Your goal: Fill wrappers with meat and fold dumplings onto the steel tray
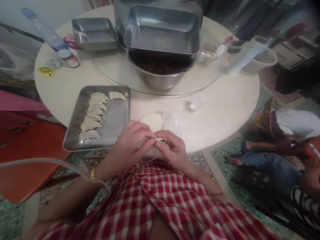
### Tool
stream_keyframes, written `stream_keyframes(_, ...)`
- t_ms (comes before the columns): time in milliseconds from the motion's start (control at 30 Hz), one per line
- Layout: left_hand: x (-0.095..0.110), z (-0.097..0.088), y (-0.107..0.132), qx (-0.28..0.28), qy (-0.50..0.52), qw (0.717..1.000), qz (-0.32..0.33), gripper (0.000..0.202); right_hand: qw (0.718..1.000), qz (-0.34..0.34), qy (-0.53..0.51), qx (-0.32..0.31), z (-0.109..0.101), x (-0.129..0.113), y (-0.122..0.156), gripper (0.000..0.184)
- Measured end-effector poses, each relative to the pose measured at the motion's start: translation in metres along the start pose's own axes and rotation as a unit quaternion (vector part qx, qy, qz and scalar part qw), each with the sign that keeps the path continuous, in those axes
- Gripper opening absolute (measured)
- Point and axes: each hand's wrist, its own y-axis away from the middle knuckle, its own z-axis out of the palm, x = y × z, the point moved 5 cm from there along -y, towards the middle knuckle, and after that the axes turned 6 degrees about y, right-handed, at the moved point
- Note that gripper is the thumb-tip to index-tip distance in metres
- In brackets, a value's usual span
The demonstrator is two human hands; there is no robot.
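Note:
Between my two hands is a half-folded dumpling point(164, 141), with dark filling showing at its open right side. My left hand point(135, 138) pinches its edge with thumb and forefinger. My right hand point(173, 146) curls around the other end, its thumb at the seam. Just beyond my fingers, a stack of round dumpling wrappers point(153, 120) lies on a clear plastic sheet. To the left, a metal tray point(113, 125) bears a column of folded dumplings point(96, 111) and a single dumpling point(117, 95) at its far right.
On the glass turntable, a metal bowl point(160, 80) of dark filling sits under an empty deep tray point(162, 36). Another tray point(96, 35), a jar point(68, 58) and a bottle point(45, 30) stand back left. A plastic roll point(250, 53) leans by a basket point(265, 60). A person sits at right.

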Motion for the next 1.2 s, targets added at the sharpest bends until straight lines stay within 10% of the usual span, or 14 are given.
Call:
stream_keyframes(500,0.004,0.003,0.002,-0.056,-0.132,0.987,0.074,0.015,0.998,0.010,0.027,-0.051,0.001,-0.001,-0.001,0.024)
stream_keyframes(1200,-0.019,-0.004,0.008,-0.004,0.080,0.992,-0.102,0.014,0.993,0.083,-0.085,0.009,-0.003,0.005,0.004,0.017)
